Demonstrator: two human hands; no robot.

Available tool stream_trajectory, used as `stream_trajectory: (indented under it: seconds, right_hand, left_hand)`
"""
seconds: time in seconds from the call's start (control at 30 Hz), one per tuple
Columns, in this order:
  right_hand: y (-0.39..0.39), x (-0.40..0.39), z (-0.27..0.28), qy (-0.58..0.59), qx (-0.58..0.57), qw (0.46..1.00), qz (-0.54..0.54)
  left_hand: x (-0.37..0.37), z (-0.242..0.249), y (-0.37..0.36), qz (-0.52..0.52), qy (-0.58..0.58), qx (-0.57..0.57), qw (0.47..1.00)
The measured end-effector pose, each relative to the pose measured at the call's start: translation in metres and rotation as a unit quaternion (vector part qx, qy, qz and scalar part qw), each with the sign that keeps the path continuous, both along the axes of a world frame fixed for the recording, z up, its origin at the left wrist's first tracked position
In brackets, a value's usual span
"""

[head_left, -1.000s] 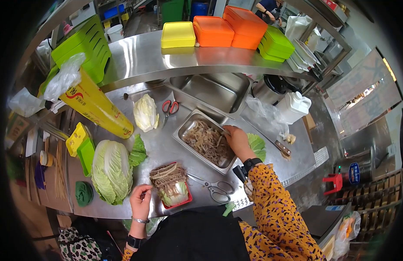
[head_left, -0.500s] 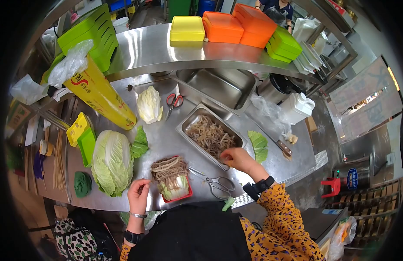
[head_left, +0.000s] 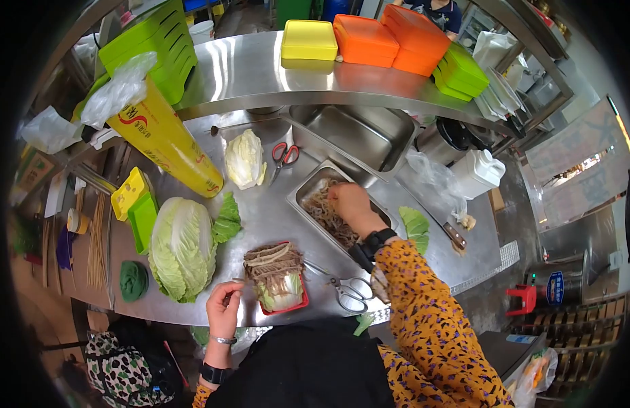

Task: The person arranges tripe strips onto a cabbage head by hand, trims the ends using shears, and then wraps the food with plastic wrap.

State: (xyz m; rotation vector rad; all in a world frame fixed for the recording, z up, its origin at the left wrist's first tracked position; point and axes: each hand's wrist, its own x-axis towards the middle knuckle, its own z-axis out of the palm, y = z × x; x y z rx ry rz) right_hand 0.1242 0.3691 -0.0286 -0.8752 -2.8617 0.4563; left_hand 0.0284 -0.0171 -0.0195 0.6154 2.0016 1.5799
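Observation:
My right hand (head_left: 354, 209) reaches into a long steel pan (head_left: 390, 216) of brownish shredded strips (head_left: 339, 230), perhaps tripe. Its fingers are closed in among the strips; the fingertips are partly hidden. On the counter in front of me sits a small red tray (head_left: 304, 299) with pale cabbage (head_left: 280, 294) in it and a layer of similar brown strips (head_left: 273, 265) laid over the far part. My left hand (head_left: 223, 311) hovers just left of this tray, fingers curled in, with nothing visible in them. Silver-grey scissors (head_left: 352, 296) lie to the tray's right.
A whole napa cabbage (head_left: 182, 248) lies at left, a smaller peeled one (head_left: 245, 160) behind. Red-handled scissors (head_left: 284, 156), a knife (head_left: 451, 234) and a cabbage leaf (head_left: 415, 228) lie about. A yellow film roll (head_left: 167, 143) leans at left. A raised steel shelf (head_left: 260, 85) spans the back.
My right hand has moved from the pan's near edge further in, onto the strips. My left hand stays beside the red tray. The whole view has shifted slightly.

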Motion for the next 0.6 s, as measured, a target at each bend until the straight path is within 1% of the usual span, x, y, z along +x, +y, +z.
stream_trajectory:
  seconds: [0.03,0.1,0.13,0.2,0.27,0.33,0.37,0.4,0.43,0.47,0.53,0.57,0.6]
  right_hand:
    - [0.003,0.006,0.003,-0.002,0.000,1.000,0.003]
    - [0.009,0.020,0.013,0.099,-0.139,0.985,-0.018]
    - [0.010,0.022,0.016,0.096,-0.138,0.986,-0.015]
    - [0.012,0.025,0.020,0.173,-0.161,0.971,-0.028]
    - [0.009,0.016,0.017,0.176,-0.154,0.972,-0.004]
    - [0.006,0.004,-0.001,0.180,-0.148,0.972,0.019]
    - [0.004,-0.001,-0.013,0.145,-0.094,0.985,0.019]
    - [-0.001,-0.006,-0.014,0.110,-0.040,0.993,0.019]
    - [-0.004,-0.008,-0.013,-0.007,-0.032,0.999,-0.015]
    - [-0.004,-0.006,-0.011,-0.005,-0.034,0.999,-0.015]
    - [0.000,0.005,-0.008,0.054,-0.082,0.995,0.001]
    - [0.004,0.010,-0.008,0.052,-0.082,0.995,0.002]
    - [0.009,0.015,-0.004,0.137,-0.205,0.969,-0.009]
  left_hand:
    - [-0.001,-0.002,-0.004,0.011,-0.005,0.012,1.000]
    - [-0.002,-0.008,-0.010,0.023,-0.011,0.024,0.999]
    - [-0.001,-0.012,-0.011,0.027,-0.013,0.026,0.999]
    - [-0.002,-0.013,-0.010,0.031,-0.044,0.032,0.998]
    - [-0.001,-0.011,0.003,0.021,-0.044,0.029,0.998]
    - [0.000,-0.004,0.013,0.001,-0.033,0.029,0.999]
    - [0.001,0.000,0.018,-0.004,-0.029,0.031,0.999]
    - [0.001,0.003,0.020,-0.004,-0.026,0.031,0.999]
    - [0.000,0.006,0.022,-0.014,0.000,0.026,1.000]
    - [-0.001,0.008,0.021,-0.025,0.024,0.019,0.999]
    - [-0.004,0.010,0.018,-0.024,0.021,0.014,0.999]
    - [-0.004,0.008,0.014,-0.016,0.003,0.028,0.999]
    - [-0.004,0.006,0.012,-0.007,-0.017,0.044,0.999]
